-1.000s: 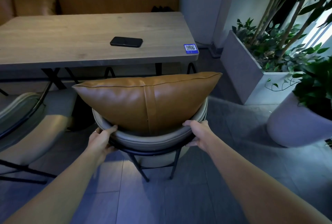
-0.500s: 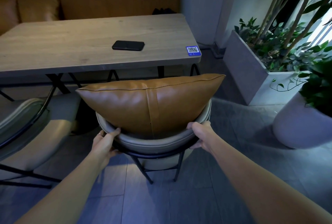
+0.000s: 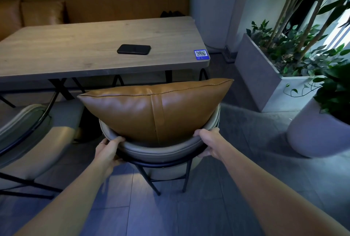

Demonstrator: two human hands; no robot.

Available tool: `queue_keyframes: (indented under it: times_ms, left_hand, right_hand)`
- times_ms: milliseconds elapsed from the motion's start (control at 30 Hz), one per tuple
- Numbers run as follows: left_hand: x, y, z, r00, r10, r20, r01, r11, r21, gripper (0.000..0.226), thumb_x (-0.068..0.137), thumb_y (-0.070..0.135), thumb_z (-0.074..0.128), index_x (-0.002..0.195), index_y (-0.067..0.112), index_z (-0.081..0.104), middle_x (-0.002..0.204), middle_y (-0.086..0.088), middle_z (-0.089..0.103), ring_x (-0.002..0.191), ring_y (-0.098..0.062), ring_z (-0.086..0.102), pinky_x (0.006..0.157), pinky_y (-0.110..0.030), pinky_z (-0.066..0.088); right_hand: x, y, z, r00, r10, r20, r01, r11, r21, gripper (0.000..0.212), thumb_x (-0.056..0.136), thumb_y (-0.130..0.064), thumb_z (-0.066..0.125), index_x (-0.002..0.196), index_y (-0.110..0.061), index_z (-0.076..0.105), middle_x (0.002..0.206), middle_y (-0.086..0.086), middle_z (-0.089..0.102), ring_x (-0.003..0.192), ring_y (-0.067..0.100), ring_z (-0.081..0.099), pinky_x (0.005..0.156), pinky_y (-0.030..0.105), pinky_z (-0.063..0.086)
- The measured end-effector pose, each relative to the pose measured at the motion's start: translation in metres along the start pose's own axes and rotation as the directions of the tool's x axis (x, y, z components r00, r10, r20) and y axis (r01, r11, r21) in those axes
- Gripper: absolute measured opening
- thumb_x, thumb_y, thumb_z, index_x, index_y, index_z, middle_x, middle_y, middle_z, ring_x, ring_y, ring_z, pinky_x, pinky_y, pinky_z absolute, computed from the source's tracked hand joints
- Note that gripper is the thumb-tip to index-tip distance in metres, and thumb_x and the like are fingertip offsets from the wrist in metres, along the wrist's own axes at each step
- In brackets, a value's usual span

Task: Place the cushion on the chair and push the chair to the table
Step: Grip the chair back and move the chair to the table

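While a tan cushion (image 3: 155,110) stands propped in the chair (image 3: 161,150), just short of the desk (image 3: 79,46), the left hand (image 3: 108,150) and right hand (image 3: 208,144) are clasped around the backrest rim. Pushing evenly and straight should avoid toppling the cushion.

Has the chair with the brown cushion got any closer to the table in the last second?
Yes, a little. The chair has gone forward: the gap between the cushion top and the table edge has narrowed, with both hands on its backrest.
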State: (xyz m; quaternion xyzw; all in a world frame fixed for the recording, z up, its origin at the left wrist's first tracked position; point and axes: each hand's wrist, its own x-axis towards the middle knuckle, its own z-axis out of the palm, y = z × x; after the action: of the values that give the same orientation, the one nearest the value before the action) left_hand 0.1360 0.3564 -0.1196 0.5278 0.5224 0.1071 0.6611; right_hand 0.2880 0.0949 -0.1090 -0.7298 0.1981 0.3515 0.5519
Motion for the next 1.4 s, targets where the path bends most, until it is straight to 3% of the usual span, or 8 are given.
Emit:
queue_keyframes:
  times_ms: [100,200,300,400,600,1000,1233,1400]
  left_hand:
    - [0.003,-0.003,0.002,1.0,0.012,-0.006,-0.013,1.0,-0.026,0.033,0.089,0.014,0.071,0.12,0.013,0.059,0.123,-0.019,0.067,0.114,-0.042,0.063,0.074,-0.049,0.056]
    - [0.003,-0.006,0.004,0.998,0.04,-0.048,-0.041,0.999,-0.021,0.052,0.087,0.019,0.073,0.136,0.013,0.056,0.132,-0.019,0.064,0.119,-0.042,0.061,0.084,-0.05,0.054]
    - [-0.005,-0.005,0.007,0.984,0.129,-0.123,-0.124,0.991,0.052,0.087,0.079,0.028,0.076,0.156,0.022,0.036,0.149,-0.016,0.055,0.13,-0.042,0.054,0.1,-0.052,0.049]
    - [-0.016,0.001,0.011,0.948,0.256,-0.188,-0.227,0.96,0.163,0.096,0.086,0.018,0.073,0.164,0.025,0.018,0.16,-0.013,0.044,0.142,-0.04,0.044,0.112,-0.049,0.038]
    - [-0.027,0.009,0.021,0.92,0.349,-0.179,-0.295,0.916,0.272,0.089,0.085,0.007,0.07,0.161,0.024,0.027,0.152,-0.016,0.052,0.14,-0.04,0.046,0.111,-0.045,0.038]
    - [-0.026,0.001,0.016,0.895,0.442,-0.061,-0.388,0.837,0.386,0.076,0.077,-0.001,0.072,0.146,0.02,0.049,0.127,-0.012,0.066,0.113,-0.034,0.06,0.09,-0.034,0.044]
    - [-0.019,0.002,0.005,0.901,0.433,0.004,-0.39,0.805,0.447,0.091,0.068,0.028,0.072,0.151,0.034,0.035,0.137,-0.011,0.06,0.124,-0.036,0.058,0.106,-0.05,0.047]
    - [-0.014,0.004,0.0,0.907,0.42,0.04,-0.384,0.783,0.489,0.097,0.07,0.024,0.073,0.156,0.033,0.028,0.139,-0.012,0.058,0.125,-0.037,0.058,0.104,-0.049,0.049]
  right_hand:
    - [-0.002,-0.001,-0.004,0.999,0.015,0.029,-0.014,1.0,-0.019,0.106,0.091,-0.019,0.073,0.164,-0.019,-0.003,0.165,0.017,0.026,0.137,0.046,0.047,0.094,0.059,0.057]
    - [-0.001,-0.001,-0.012,0.997,0.02,0.077,-0.015,0.998,-0.068,0.116,0.088,-0.029,0.079,0.165,-0.019,-0.008,0.167,0.02,0.026,0.138,0.048,0.048,0.104,0.06,0.05]
    - [0.0,-0.001,-0.019,0.995,0.005,0.105,0.008,0.992,-0.127,0.12,0.086,-0.04,0.081,0.166,-0.018,-0.006,0.167,0.019,0.028,0.142,0.047,0.043,0.108,0.061,0.046]
    - [0.005,-0.003,-0.026,0.997,-0.027,0.075,0.036,0.991,-0.128,0.116,0.086,-0.04,0.081,0.166,-0.024,-0.001,0.166,0.016,0.032,0.141,0.045,0.045,0.106,0.062,0.048]
    - [0.012,-0.01,-0.029,0.997,-0.06,0.055,0.067,0.988,-0.14,0.109,0.085,-0.034,0.08,0.164,-0.03,0.005,0.164,0.012,0.037,0.139,0.045,0.047,0.104,0.062,0.049]
    - [0.015,-0.008,-0.02,0.996,-0.086,-0.007,0.083,0.98,-0.178,0.099,0.084,-0.029,0.077,0.159,-0.029,0.012,0.155,0.013,0.046,0.133,0.042,0.052,0.098,0.062,0.052]
    - [0.012,-0.007,-0.008,0.986,-0.133,-0.097,0.111,0.972,-0.206,0.108,0.087,-0.024,0.075,0.164,-0.032,0.0,0.16,0.013,0.039,0.137,0.042,0.047,0.098,0.061,0.051]
    - [0.004,-0.005,0.005,0.972,-0.153,-0.175,0.108,0.964,-0.243,0.118,0.084,-0.024,0.078,0.165,-0.033,-0.007,0.161,0.016,0.038,0.137,0.043,0.047,0.096,0.06,0.053]
